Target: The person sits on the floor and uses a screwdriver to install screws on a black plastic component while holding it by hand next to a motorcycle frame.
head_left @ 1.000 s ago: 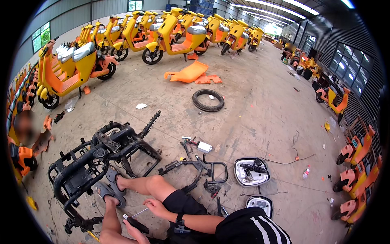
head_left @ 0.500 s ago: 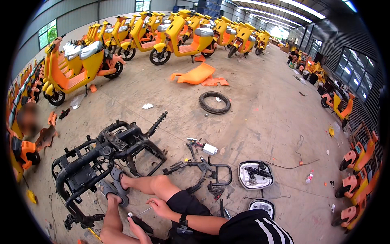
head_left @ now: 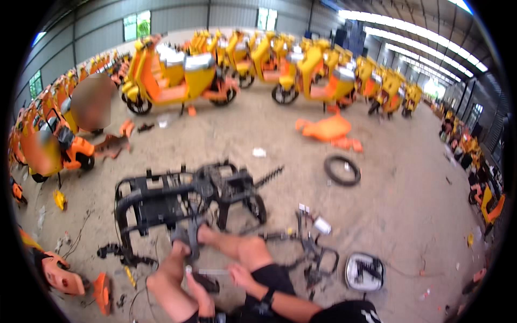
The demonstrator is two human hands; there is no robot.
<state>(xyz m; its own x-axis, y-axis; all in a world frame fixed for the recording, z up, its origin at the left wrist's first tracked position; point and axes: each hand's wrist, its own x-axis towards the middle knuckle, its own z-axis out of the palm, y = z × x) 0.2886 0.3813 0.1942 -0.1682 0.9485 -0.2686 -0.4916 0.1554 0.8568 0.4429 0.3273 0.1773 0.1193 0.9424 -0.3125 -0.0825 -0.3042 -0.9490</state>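
My right hand is closed on one end of a thin, pale metal rod. The rod reaches left toward my left hand, which is partly closed below its other end. A small pale piece shows at the left fingertips, too blurred to name. Beside that hand, between my legs, is a dark elongated object; whether I grip it is unclear. In front of my feet a stripped black scooter frame lies on the floor, with a spring shock absorber sticking out to the right.
Right of my knees lie a black metal bracket, a white box-shaped part and a pale tray-like shell holding dark parts. Farther off are a tyre and an orange panel. Yellow scooters stand in rows behind.
My view has swung left, so the scene sits farther right. My hands remain close together over my lap, the rod still in the right one and now lying more level.
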